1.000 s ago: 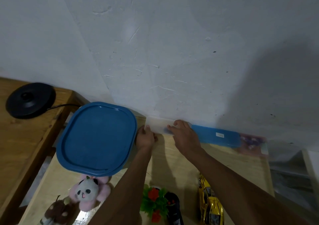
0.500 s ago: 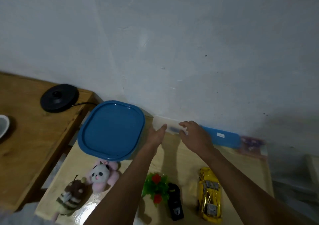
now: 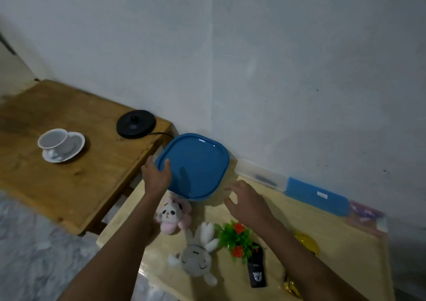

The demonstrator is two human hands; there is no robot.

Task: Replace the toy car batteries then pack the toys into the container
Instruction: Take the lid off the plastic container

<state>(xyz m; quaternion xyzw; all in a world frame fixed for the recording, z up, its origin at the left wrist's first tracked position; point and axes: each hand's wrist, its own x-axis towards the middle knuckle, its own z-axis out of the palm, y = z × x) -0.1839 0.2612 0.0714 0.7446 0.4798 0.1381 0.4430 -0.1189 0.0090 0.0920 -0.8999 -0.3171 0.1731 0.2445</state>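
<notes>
A container with a blue lid stands at the back left of the pale table. My left hand grips the lid's left edge, thumb on top. My right hand hovers open by the container's right front corner, fingers spread, holding nothing. In front lie a pink panda plush, a grey and white bunny plush, a green plant toy with red flowers and a black toy car. My right forearm hides most of a yellow toy car.
A blue flat box and a clear case lie along the wall. A darker wooden table to the left carries a black kettle base and a white cup on a saucer. Grey floor shows at lower left.
Both hands left the clear case at the wall. My left hand moved left onto the lid's edge; my right drew back toward the container. The view swung left, revealing the cup and bunny.
</notes>
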